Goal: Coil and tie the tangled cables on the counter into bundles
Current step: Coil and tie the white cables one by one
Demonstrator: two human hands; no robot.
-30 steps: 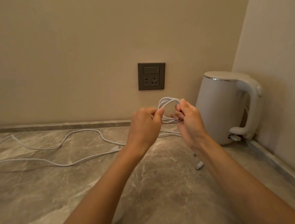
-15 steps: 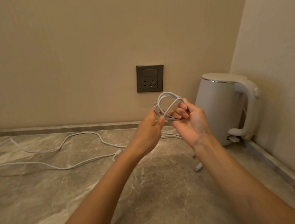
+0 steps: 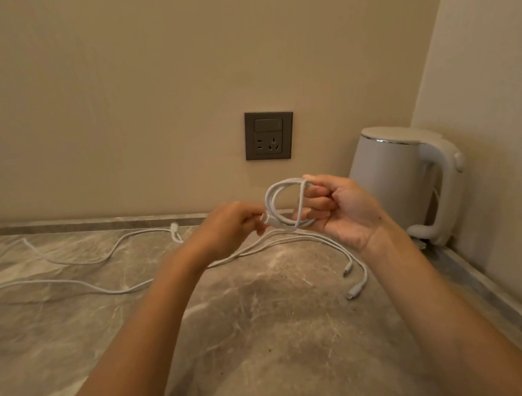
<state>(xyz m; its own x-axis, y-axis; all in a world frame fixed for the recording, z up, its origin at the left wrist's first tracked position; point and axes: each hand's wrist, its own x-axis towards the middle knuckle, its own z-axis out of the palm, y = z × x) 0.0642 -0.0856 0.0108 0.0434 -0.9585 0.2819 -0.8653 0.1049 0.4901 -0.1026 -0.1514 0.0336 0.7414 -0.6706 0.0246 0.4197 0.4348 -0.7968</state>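
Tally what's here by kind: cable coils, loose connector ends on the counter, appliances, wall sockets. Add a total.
Cable coil: 1
Loose connector ends on the counter: 3
Kettle: 1
Wall socket: 1
Total: 6

no readable text, no labels, no brands, no numbers anywhere

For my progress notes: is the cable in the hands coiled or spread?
Coiled: the cable forms stacked small loops, gripped by the right hand; the left hand pinches one side.
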